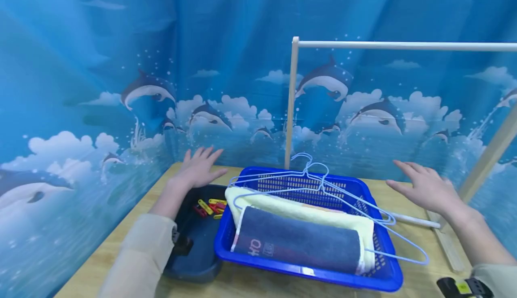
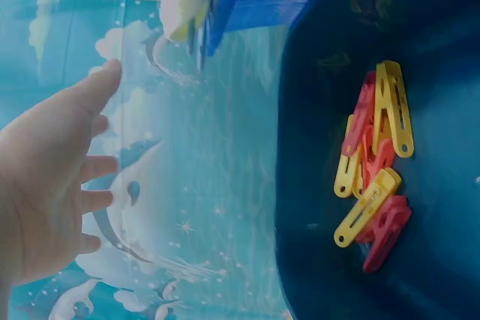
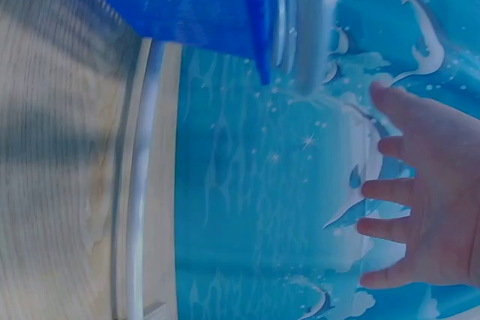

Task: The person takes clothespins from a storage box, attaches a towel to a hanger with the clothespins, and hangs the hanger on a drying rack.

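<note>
My left hand hovers with spread fingers above the back of a dark bin, holding nothing. Red and yellow clothespins lie in that bin. On the other side, my right hand hangs in the air, fingers extended, right of a blue plastic basket. Inside the basket are a dark folded towel with lettering and a pale yellow folded towel. Several light blue wire hangers lie across the towels and the basket's rim, some sticking out at the right.
A drying rack with a white top bar and wooden posts stands behind and to the right. Its white lower bar runs behind the basket. A dolphin-print curtain encloses the wooden table.
</note>
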{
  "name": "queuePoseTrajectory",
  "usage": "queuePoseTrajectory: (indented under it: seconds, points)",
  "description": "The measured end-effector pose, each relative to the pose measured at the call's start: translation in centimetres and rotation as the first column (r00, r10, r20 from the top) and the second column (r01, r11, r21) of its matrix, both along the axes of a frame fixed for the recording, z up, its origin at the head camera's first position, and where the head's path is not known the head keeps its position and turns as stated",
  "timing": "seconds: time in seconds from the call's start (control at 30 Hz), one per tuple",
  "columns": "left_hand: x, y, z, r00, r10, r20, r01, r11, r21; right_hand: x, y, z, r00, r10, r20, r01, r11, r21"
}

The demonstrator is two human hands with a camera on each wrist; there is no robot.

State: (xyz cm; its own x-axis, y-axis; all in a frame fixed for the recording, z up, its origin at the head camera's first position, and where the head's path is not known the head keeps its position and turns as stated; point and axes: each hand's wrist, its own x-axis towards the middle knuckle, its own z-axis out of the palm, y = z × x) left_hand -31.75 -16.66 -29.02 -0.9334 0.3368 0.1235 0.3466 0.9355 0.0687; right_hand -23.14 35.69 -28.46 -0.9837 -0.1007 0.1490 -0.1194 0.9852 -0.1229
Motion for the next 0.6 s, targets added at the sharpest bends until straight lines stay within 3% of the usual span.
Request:
queuePoseTrajectory:
  seconds: [0.17, 0.4, 0.6]
  points:
    - [0.6, 0.5, 0.3, 0.998, -0.02, 0.061, 0.02, 1.0, -0.002, 0.9, -0.9, 0.5, 0.997, 0.048, 0.063, -0.047, 0.999, -0.018]
    - [2.2, 1.5, 0.4, 0.984, -0.07, 0.166, 0.066, 0.997, 0.026, 2.4, -3.1, 0.8, 0.99, 0.128, 0.064, -0.13, 0.991, 0.024]
    - [3.7, 2.7, 0.8, 0.969, -0.203, 0.142, 0.205, 0.979, -0.002, 3.1, -5.2, 1.3, 0.975, 0.209, 0.068, -0.212, 0.976, 0.045]
